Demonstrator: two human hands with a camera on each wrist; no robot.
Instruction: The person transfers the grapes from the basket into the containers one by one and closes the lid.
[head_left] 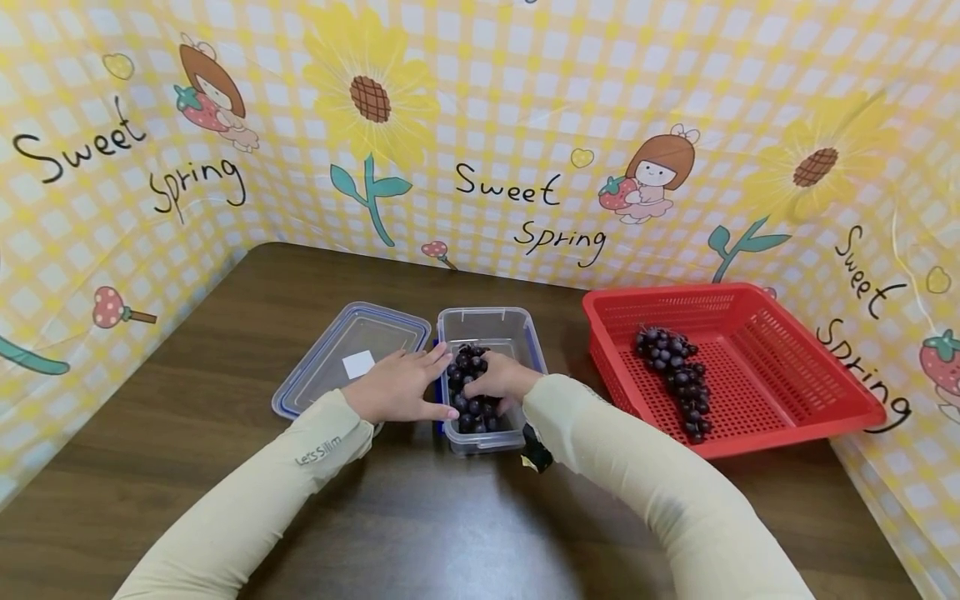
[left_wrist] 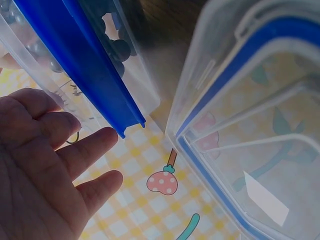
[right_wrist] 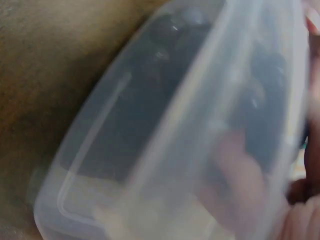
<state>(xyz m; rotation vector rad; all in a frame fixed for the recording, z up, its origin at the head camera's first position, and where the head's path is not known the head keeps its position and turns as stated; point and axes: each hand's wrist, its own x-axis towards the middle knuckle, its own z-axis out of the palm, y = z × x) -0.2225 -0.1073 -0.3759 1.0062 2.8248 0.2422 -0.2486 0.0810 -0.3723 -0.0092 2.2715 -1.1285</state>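
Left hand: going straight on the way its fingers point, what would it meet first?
Probably the dark grapes in the clear container: in the head view, the left hand overlaps that container's side rim. Depth is unclear, so the rim might come first.

I see a sleeved left forearm (head_left: pixel 247 500) reaching in from eight o'clock, the right forearm (head_left: pixel 645 467) from four. The left hand (head_left: pixel 401 386) spreads its fingers towards two; the right hand (head_left: pixel 506 380) points to nine, fingers partly hidden.

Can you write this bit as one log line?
left hand: at box; right hand: in box, touching grapes; lid: off; basket: more grapes
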